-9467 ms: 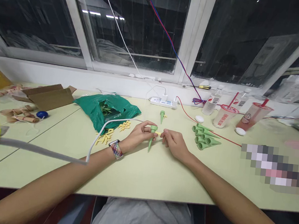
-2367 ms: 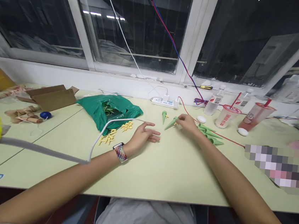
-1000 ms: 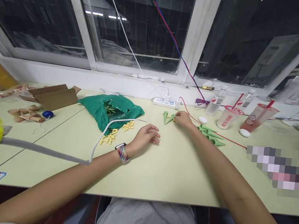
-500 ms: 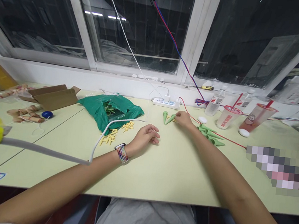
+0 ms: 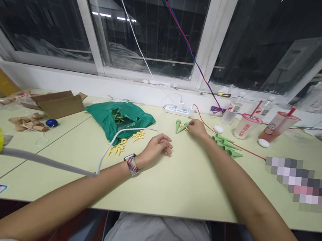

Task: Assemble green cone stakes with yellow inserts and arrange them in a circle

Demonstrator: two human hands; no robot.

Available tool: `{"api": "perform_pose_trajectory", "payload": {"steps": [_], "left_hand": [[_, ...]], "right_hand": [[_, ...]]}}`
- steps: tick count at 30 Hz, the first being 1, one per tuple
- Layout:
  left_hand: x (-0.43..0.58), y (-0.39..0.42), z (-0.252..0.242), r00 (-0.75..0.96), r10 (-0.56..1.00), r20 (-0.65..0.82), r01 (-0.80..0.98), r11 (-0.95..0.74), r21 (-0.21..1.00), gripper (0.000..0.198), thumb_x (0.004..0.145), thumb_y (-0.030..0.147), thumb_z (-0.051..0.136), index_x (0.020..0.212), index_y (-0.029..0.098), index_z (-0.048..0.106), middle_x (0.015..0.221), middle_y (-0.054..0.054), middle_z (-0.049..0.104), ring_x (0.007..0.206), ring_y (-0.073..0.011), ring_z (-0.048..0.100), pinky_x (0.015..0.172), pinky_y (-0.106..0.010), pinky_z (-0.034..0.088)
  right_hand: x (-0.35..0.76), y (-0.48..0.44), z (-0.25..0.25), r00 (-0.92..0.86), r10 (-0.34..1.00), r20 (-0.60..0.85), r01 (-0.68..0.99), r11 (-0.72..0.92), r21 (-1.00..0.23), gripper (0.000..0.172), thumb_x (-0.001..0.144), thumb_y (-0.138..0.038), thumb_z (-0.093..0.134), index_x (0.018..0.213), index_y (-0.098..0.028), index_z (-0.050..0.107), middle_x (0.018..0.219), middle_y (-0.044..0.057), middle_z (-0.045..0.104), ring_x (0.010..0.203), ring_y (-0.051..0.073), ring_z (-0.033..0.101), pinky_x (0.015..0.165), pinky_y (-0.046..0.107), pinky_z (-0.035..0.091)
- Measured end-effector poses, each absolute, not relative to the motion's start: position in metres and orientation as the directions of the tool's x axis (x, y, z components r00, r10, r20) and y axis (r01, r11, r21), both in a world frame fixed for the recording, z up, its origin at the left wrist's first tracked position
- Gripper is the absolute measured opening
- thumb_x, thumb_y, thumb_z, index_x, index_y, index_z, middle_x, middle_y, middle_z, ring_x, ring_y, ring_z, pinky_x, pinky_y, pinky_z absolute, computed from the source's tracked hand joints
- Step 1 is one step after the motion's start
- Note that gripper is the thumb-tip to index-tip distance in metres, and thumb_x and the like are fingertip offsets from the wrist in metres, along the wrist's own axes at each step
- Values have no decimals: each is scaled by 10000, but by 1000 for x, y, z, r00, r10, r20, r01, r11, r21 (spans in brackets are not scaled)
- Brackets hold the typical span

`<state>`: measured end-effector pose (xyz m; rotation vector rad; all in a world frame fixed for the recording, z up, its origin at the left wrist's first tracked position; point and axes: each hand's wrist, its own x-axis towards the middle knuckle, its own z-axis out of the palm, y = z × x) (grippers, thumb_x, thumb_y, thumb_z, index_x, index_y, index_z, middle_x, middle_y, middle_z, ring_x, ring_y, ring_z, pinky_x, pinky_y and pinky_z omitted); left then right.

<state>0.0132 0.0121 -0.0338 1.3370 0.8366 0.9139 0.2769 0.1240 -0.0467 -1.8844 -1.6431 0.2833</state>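
The power strip [image 5: 176, 110] at the back of the counter [image 5: 188, 188] serves as the landmark. In front of it, on the side toward the person, the green spike [image 5: 182, 128] lies on the counter by the right hand's fingertips. Its long axis runs aslant: the wide capped end is toward the strip and the right, and the narrow tip points toward the person and to the left. The second spike [image 5: 177, 126] lies just beside it, also in front of the strip, its cap toward the strip and its tip almost straight at the person, so the two tips converge. Both are pale green tapered cones with a wider cap, and each has a small yellow piece at its side near the cap. The right hand [image 5: 198, 130], in front of the strip and to its right, has its fingers drawn together at the slanted spike's yellow piece; whether they pinch it or merely touch it, I cannot tell. The left hand [image 5: 157, 148], nearer the person than the strip, is loosely curled, holding nothing. Left of the strip is the teal bag [image 5: 135, 114], with loose yellow pieces [image 5: 117, 147] on its near side. Right of the strip and nearer, the hollow green cones [image 5: 231, 145] lie heaped, pointing rightward, partly hidden by the right forearm.
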Motion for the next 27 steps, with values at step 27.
{"api": "perform_pose_trajectory", "payload": {"steps": [27], "left_hand": [[13, 12, -31, 423, 906, 14, -65, 15, 998, 132, 831, 210, 639, 949, 166, 601, 824, -44, 713, 660, -155, 700, 663, -296, 550]], "right_hand": [[404, 51, 2, 179, 980, 87, 933, -141, -331, 105, 714, -210, 783, 805, -182, 828, 821, 58, 782, 756, 204, 692, 682, 263, 465]]}}
